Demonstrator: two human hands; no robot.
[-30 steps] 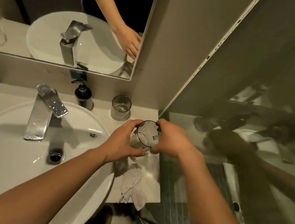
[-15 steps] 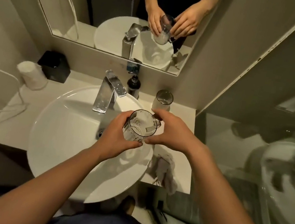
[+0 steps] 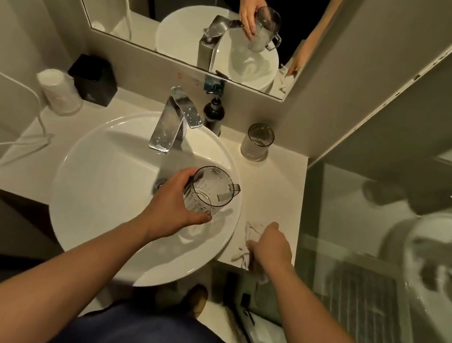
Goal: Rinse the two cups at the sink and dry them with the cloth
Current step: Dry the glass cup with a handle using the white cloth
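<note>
My left hand (image 3: 175,204) grips a clear ribbed cup with a handle (image 3: 211,190), holding it upright over the right side of the white basin (image 3: 102,179). A second ribbed cup (image 3: 257,142) stands upright on the counter behind, near the wall corner. My right hand (image 3: 271,242) rests on the pale crumpled cloth (image 3: 250,231) lying on the counter right of the basin; whether the fingers have closed on the cloth I cannot tell. The mirror above repeats the held cup.
A chrome tap (image 3: 175,120) rises behind the basin beside a dark soap pump bottle (image 3: 214,113). A black box (image 3: 93,84), a wrapped white cup (image 3: 59,92) and a white cable (image 3: 14,131) sit at the left. A glass shower partition (image 3: 389,230) bounds the counter's right edge.
My right hand has let go of the cup and dropped to the cloth on the counter. My left hand now holds the cup alone over the basin. The view has tilted down.
</note>
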